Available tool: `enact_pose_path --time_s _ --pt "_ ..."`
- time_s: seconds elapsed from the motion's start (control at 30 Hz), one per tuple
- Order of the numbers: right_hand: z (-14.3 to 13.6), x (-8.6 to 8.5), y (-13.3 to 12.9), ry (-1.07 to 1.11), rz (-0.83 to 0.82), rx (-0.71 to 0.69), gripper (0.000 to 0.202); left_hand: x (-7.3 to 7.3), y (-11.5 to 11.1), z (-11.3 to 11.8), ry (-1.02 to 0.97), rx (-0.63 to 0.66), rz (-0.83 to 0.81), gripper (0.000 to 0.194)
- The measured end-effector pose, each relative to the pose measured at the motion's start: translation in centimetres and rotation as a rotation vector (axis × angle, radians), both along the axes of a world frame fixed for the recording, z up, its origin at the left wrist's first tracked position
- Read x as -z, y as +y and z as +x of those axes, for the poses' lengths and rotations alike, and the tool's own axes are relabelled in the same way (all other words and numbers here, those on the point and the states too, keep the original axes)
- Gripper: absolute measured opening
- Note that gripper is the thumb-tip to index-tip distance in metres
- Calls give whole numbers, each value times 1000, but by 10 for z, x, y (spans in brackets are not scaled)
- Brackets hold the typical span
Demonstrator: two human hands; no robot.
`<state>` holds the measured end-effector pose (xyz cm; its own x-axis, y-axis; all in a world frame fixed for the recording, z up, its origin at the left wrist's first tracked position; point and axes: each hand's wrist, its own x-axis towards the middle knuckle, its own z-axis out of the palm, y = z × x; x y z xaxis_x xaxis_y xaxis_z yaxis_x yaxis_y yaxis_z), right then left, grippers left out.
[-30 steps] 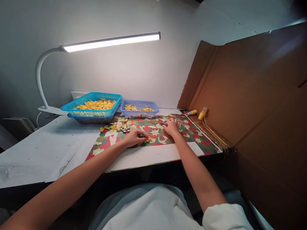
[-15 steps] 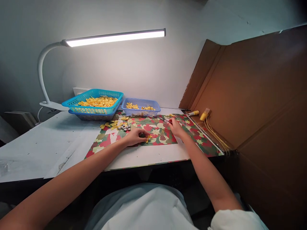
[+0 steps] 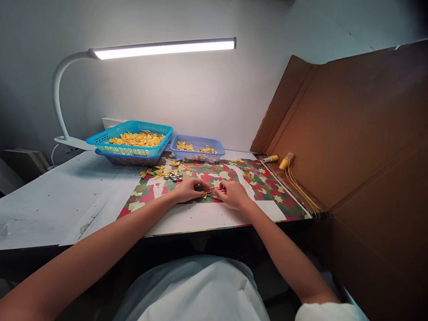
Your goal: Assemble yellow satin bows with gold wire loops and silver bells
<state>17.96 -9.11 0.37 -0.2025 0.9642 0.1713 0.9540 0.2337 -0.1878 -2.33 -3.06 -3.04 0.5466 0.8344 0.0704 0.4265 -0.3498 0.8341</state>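
Note:
My left hand (image 3: 190,190) rests low over the patterned sheet, its fingers pinched on a small yellow bow (image 3: 205,195). A silver bell shows beside that bow in the earlier frame; now the fingers largely cover it. Opposite, my right hand (image 3: 233,193) is closed round a slim tool with a reddish handle (image 3: 220,189). The tool's tip points left and meets the bow at my left fingertips; its exact kind is too small to make out. Several silver bells (image 3: 174,177) and loose yellow bows (image 3: 160,171) lie just beyond my left hand.
A turquoise basket (image 3: 130,125) heaped with yellow bows sits in a blue one at the back left. Beside it stands a periwinkle basket (image 3: 197,139) with more bows. A lamp (image 3: 163,48) hangs above. Cardboard (image 3: 347,120) walls the right, near yellow cords (image 3: 302,189).
My right hand has come left and nearer with the tool, from the back of the sheet to my left fingertips. My left hand stays in place on the bow.

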Motion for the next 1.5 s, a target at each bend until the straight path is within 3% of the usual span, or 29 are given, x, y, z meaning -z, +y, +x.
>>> enact_pose_path --time_s 0.43,0.77,0.97,1.1,1.23,1.37,1.5 --pt "-3 4 8 100 -53 6 29 0 1 0 -21 12 43 32" --pt "-8 -1 7 98 -36 33 28 1 1 -1 -7 14 6 38" --pt "21 3 22 224 23 156 32 -4 2 -1 -97 -87 130 40" --pt "44 16 35 148 105 302 27 -4 12 -5 -158 -195 172 53" --pt "48 24 38 91 116 346 20 -1 20 -9 -143 -266 214 54" --pt "25 18 31 118 162 238 18 -2 19 -11 -110 -303 292 42" --pt "-12 14 28 253 14 32 14 -5 13 -12 -65 -327 358 27"
